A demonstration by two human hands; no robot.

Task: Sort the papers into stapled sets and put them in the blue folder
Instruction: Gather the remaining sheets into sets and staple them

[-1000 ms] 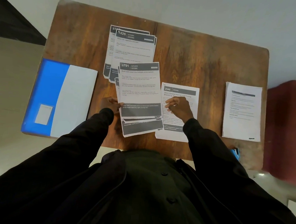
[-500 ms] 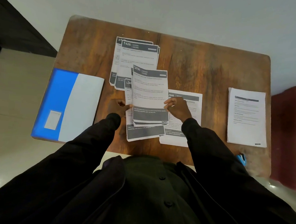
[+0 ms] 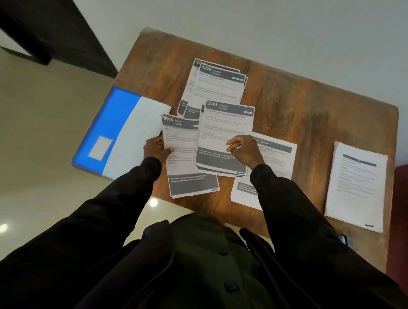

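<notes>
A person's left hand grips the left edge of a white printed sheet headed 2946, thumb on top. The sheet's dark lower band reaches toward the near table edge. The right hand, fingers curled, pinches the right side of a white printed set headed 3791, which overlaps the right side of the 2946 sheet. Under the right wrist lies another white sheet with a dark header bar, flat on the brown wooden table.

Just left of the left hand sits the blue folder. A pale grey-white panel covers its right part, and a small pale label is on the blue. The 2946 sheet's top left corner lies over the panel's edge.

Beyond both hands, a fanned pile of white printed sheets, the top one headed 1426, lies partly under the 3791 set. Well right of the right hand rests a neat stack of white pages. By the right black sleeve, a small blue object peeks out at the near table edge; what it is cannot be told.
</notes>
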